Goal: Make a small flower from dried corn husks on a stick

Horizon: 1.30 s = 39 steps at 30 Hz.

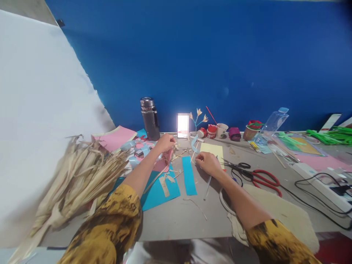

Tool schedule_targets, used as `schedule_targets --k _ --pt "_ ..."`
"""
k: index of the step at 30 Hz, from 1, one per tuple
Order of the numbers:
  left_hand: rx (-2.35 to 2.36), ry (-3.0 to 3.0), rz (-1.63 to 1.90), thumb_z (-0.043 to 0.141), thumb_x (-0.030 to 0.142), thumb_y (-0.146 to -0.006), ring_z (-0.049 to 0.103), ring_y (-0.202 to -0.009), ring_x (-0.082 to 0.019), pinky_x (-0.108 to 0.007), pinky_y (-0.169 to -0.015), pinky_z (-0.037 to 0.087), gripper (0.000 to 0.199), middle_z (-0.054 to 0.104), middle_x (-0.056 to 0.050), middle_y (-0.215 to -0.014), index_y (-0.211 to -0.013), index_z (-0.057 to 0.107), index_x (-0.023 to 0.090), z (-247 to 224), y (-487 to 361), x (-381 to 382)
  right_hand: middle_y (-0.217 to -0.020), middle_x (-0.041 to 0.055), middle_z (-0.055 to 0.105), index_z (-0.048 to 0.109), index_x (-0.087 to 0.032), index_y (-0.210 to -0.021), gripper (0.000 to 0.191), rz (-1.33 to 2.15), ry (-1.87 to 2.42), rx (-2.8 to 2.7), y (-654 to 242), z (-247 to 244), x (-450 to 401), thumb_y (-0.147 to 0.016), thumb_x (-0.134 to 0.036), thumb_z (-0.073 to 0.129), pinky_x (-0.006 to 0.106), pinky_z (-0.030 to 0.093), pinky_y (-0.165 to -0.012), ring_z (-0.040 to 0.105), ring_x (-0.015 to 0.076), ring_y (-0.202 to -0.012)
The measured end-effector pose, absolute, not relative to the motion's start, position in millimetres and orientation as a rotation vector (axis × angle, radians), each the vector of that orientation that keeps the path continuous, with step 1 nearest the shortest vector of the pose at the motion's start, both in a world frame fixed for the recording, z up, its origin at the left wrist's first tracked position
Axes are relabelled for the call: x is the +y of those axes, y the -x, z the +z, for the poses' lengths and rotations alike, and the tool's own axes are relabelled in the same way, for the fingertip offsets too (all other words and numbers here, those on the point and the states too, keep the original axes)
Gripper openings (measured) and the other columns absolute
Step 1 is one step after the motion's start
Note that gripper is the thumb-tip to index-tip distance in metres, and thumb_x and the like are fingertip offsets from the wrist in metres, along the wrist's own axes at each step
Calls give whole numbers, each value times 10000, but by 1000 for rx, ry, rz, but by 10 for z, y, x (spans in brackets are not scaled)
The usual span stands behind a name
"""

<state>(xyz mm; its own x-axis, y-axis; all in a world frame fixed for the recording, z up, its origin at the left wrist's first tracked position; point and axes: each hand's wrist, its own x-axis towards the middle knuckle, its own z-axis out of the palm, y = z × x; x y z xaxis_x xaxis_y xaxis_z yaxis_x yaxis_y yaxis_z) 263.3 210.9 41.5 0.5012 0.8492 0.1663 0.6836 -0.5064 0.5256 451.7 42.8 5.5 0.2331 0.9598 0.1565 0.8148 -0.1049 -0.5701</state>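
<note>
My left hand (166,143) reaches to the middle of the table, its fingers bent together over small dry scraps; whatever it pinches is too small to name. To the right, my right hand (207,163) is low over the table with curled fingers, just below a curled light blue ribbon (195,144) and beside a yellow paper (214,152). What its fingertips hold is unclear. Between my forearms lie a blue paper strip (189,176) and a larger blue sheet (154,190) with husk bits on it. A white pen (208,187) lies under my right hand.
Dried husks (82,176) are heaped at the left. Behind stand a dark flask (150,119), a lit phone (183,125), husk flowers (198,113) and a paper cup (222,130). At the right are scissors (265,179), a plastic bottle (275,123) and a power strip (321,187).
</note>
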Motion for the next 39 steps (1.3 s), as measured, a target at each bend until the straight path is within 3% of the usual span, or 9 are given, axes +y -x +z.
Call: schedule_targets --k 7,11,17,25,32,39 --pt "1342 -2341 637 627 141 -705 629 -844 -216 -292 -758 432 235 729 -65 -866 -904 740 193 343 -2661 2109 -773 16 713 684 -207 -733 131 359 1941 -1594 -4532 29 448 -757 -211 556 250 333 -618 602 163 -716" --pt "1308 -2289 662 699 168 -654 622 -882 -251 -320 -800 425 42 708 -68 -796 -681 700 199 329 -2742 2069 -752 15 708 675 -206 -716 122 343 1942 -1583 -4530 29 449 -759 -214 561 251 332 -611 604 165 -708" --pt "1262 -2014 822 667 6 -569 606 -861 -243 -312 -798 410 210 636 -58 -654 -489 582 180 321 -2692 2066 -766 17 717 687 -214 -728 112 345 1927 -1575 -4508 40 454 -763 -228 581 259 330 -599 606 176 -727" --pt "940 -1296 1044 706 157 -701 525 -548 -112 -239 -550 416 127 580 0 -644 -783 610 171 229 -2609 2000 -664 3 667 682 -179 -745 120 712 1576 -1330 -4463 18 498 -723 -258 594 243 401 -536 553 131 -541" --pt "610 -839 968 667 69 -722 508 -517 -77 -187 -508 400 216 501 39 -606 -774 490 181 191 -2776 1775 -609 -25 614 663 -169 -739 121 802 1465 -1256 -4404 98 462 -708 -277 619 223 389 -475 492 102 -477" --pt "496 -664 857 644 31 -733 519 -507 -83 -201 -496 420 227 521 34 -637 -837 506 178 81 -2982 1581 -638 -23 606 636 -177 -738 116 699 1379 -1350 -4359 26 480 -745 -292 627 226 406 -526 508 113 -535"
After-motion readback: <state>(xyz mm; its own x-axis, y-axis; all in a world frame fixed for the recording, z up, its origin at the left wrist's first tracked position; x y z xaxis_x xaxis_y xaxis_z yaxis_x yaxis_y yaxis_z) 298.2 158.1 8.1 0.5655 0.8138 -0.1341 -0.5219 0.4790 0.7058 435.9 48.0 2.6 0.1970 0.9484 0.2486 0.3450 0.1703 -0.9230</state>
